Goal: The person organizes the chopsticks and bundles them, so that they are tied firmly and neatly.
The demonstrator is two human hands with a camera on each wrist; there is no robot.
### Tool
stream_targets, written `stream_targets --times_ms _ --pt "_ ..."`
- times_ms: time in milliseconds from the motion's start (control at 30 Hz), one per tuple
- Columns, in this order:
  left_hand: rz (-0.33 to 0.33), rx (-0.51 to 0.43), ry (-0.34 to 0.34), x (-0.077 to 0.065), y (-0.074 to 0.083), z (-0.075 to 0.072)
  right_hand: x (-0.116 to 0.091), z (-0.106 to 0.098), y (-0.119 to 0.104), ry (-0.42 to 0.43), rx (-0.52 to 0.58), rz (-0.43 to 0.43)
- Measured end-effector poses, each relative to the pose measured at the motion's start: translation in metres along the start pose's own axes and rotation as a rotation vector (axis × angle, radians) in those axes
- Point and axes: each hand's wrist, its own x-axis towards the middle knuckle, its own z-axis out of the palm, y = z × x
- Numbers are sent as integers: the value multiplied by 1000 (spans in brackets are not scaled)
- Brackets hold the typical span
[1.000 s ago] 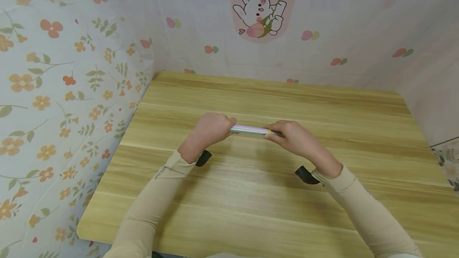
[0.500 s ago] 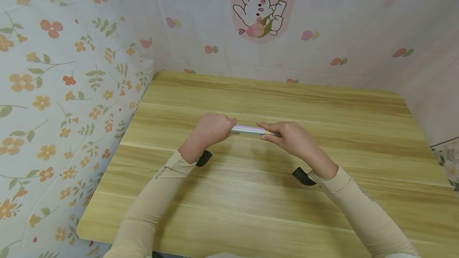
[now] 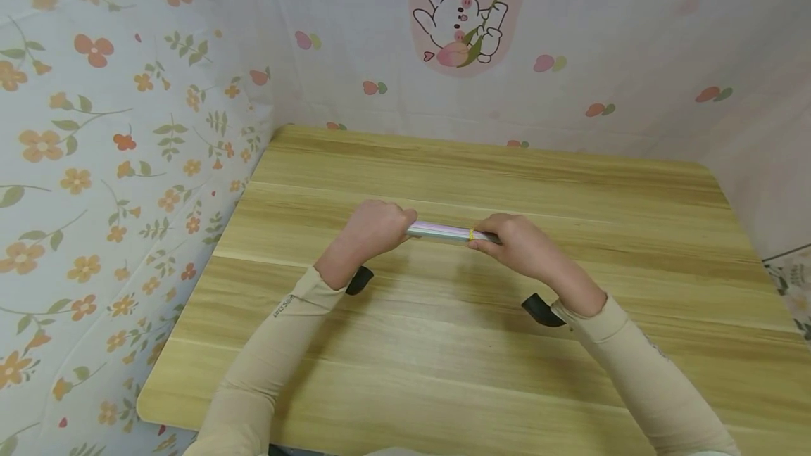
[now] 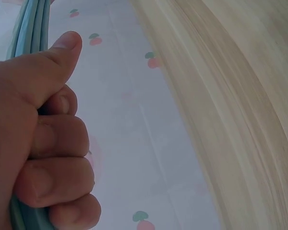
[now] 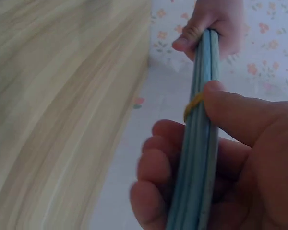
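Observation:
A bundle of slim sticks [image 3: 439, 231], pale blue in the wrist views and pinkish to teal in the head view, is held level above the table between both hands. My left hand [image 3: 379, 227] grips one end, its fingers curled round the sticks [image 4: 31, 28] and the thumb lying along them. At the other end, my right hand [image 3: 521, 243] holds the bundle, thumb against a yellow rubber band [image 5: 194, 105] and the other fingers curled beneath. The band circles the sticks beside that thumb. A dark tip of the bundle shows at the right hand.
Beneath the hands lies a wood-grain table [image 3: 431, 357]. A patterned cloth [image 3: 355, 34] hangs behind it, and a floral cloth [image 3: 127, 217] hangs on the left. Black curved pieces [image 3: 541, 309] stick out by both wrists.
The right hand slid a little left along the bundle, then came back right. The yellow band now sits slightly further left on the sticks. The left hand has stayed in place.

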Motion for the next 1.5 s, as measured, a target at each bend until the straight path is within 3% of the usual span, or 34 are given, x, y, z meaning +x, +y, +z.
stream_targets --times_ms 400,600,1033,1500 --pt "7 13 1 -2 2 -1 0 -8 -1 -102 15 -102" --pt "7 30 14 -3 3 -1 2 -6 -2 -93 21 -112" --pt "-15 -12 -40 2 3 -7 5 -2 -3 -50 28 -38" --pt "11 38 12 2 3 -7 5 4 -7 -12 9 3"
